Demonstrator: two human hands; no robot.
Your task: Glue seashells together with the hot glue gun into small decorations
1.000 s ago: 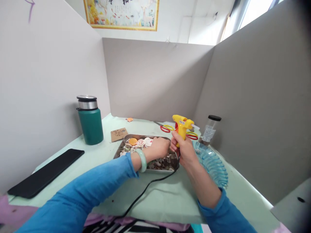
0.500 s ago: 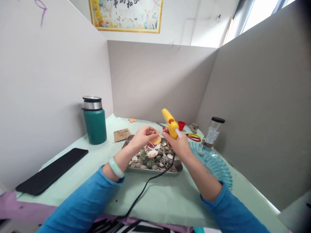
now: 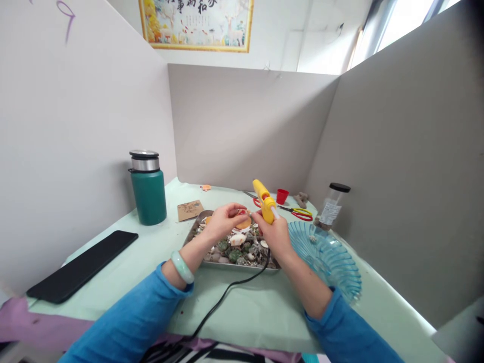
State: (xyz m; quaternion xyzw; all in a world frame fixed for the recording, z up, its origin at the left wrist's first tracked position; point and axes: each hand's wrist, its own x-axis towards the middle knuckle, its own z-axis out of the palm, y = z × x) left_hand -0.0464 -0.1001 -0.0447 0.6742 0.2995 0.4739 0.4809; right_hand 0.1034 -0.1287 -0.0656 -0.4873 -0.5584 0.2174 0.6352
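Note:
A yellow hot glue gun (image 3: pixel 268 207) is gripped in my right hand (image 3: pixel 279 236), its black cord trailing down over the tablecloth. Close beside it, my left hand (image 3: pixel 225 223) has thumb and fingers pinched together on something small and reddish that I cannot make out. An orange, rounded shell-like piece (image 3: pixel 245 223) shows just under the left fingertips; whether they hold it is unclear. Both hands are over a metal tray (image 3: pixel 242 267) filled with shells and small stones, among them a pale shell (image 3: pixel 238 239) near the middle.
On the left stand a green bottle (image 3: pixel 147 196) and a black flat pad (image 3: pixel 83 266), with a brown card (image 3: pixel 190 210) behind. To the right are a blue glass plate (image 3: pixel 340 257), scissors (image 3: pixel 301 214), a red cup (image 3: pixel 282 196) and a black-lidded jar (image 3: pixel 331 206). Grey panels (image 3: pixel 249 121) enclose the table.
Both hands have dropped slightly lower over the tray, and the glue gun has come down with the right one. More of the scissors and red cup now shows.

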